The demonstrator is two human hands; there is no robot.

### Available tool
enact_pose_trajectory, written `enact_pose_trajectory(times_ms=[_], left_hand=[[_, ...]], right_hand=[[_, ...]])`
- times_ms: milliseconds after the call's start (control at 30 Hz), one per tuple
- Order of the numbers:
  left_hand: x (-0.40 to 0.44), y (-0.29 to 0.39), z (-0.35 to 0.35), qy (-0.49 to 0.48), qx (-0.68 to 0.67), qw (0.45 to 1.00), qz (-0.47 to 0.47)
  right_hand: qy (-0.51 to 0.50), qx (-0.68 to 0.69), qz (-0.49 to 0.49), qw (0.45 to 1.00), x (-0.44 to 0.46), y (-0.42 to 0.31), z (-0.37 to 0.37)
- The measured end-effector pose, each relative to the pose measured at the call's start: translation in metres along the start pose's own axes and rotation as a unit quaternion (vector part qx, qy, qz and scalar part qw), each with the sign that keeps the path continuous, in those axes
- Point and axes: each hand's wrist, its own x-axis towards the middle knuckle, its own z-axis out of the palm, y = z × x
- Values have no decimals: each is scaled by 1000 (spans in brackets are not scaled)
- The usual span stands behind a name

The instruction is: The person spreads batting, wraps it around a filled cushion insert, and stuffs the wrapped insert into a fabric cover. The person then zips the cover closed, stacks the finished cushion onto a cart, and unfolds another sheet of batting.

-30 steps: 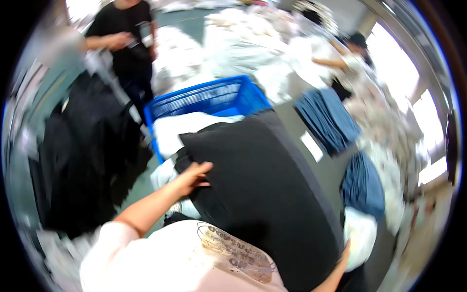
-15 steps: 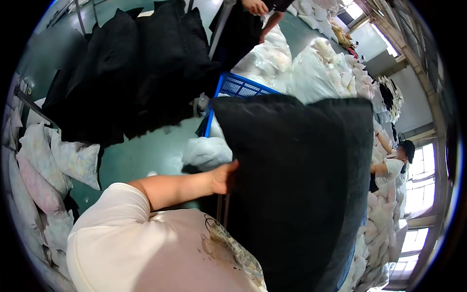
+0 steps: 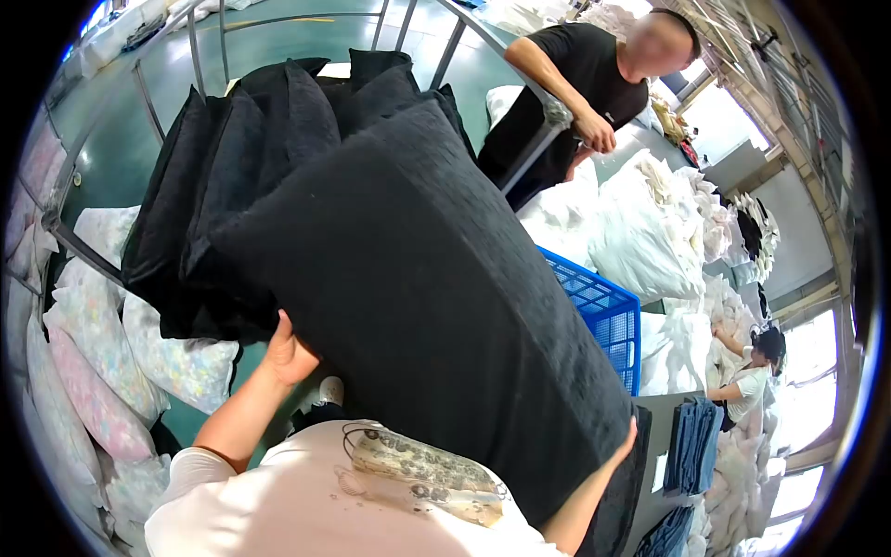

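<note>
A large black pillow stretches diagonally in front of my body, held between both hands. My left hand grips its lower left edge, thumb showing and the other fingers mostly hidden. At the right end, my right hand clasps the pillow's side, its fingers partly out of sight. The pillow's far left end overlaps several black pillows standing packed side by side in a metal-framed cart. A blue plastic basket is partly covered by the held pillow's right side.
Pale patterned pillows are heaped at the left. A co-worker in black stands behind the cart's post. White stuffed bags lie behind the basket. Folded denim rests on a grey surface at right. Another person is farther right.
The black pillow has moved left from over the basket toward the packed pillows and tilted diagonally. My right hand has come into view. The view shows more of the co-worker.
</note>
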Motion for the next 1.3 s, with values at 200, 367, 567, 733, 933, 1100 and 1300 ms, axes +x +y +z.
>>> enact_pose_trajectory(times_ms=[200,367,567,733,933,1100,1300], left_hand=[[108,157,34,-130,153,968,154],[279,213,165,-52,563,747,350],[470,61,170,-15,932,331,148],[485,7,144,-71,839,463,278],[513,-32,172,32,828,396,397],[493,-99,149,-19,864,378,332],[420,-132,44,-45,852,439,281]], right_hand=[[-121,-46,25,991,106,69,177],[-152,-58,36,986,245,119,293],[-134,35,37,990,391,262,354],[-60,-90,207,972,352,240,367],[-177,-162,188,952,404,183,385],[-270,51,169,946,444,241,351],[-261,-282,41,922,451,306,277]])
